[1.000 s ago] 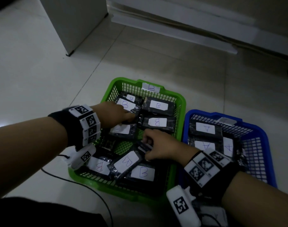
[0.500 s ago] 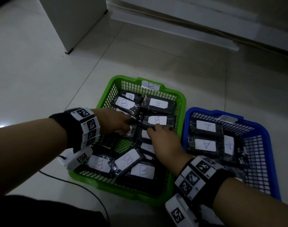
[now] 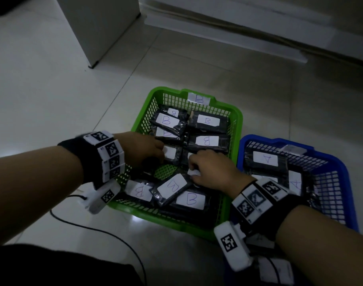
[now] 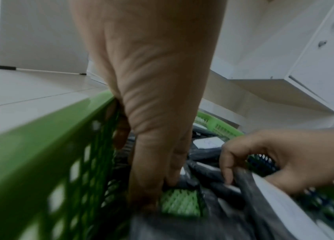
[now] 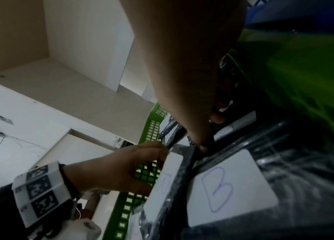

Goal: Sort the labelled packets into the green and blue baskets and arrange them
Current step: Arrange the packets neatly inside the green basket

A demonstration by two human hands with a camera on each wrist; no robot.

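Two baskets are set side by side on the tiled floor (image 3: 52, 89): a green basket (image 3: 237, 120) on the left, tagged B on its far rim, and a blue basket (image 3: 341, 172) just to its right. The green basket is filled with dark packets bearing white B labels; two are laid in the far right column, one behind the other (image 3: 208, 121) (image 3: 207, 140), others are overlapped at the far left (image 3: 167, 120), and three are spread along the near side, one of them tilted (image 3: 172, 186) beside a flatter one (image 3: 190, 199). A patch of bare green mesh is left visible in the middle. Both hands are placed inside this basket. The left hand (image 3: 141, 148) is reached in from the left wall, its fingers curled down onto the edge of a packet (image 3: 170, 153) in the middle row; in the left wrist view the fingertips (image 4: 170, 178) are seen pressed into the wrapping beside the mesh. The right hand (image 3: 211, 168) is curled over a packet near the centre, which is pinched by thumb and fingers, a white label corner showing beneath them. In the blue basket, packets labelled A (image 3: 265, 158) (image 3: 295, 183) are laid flat. A black cable (image 3: 89, 226) is trailed across the floor near the left wrist.
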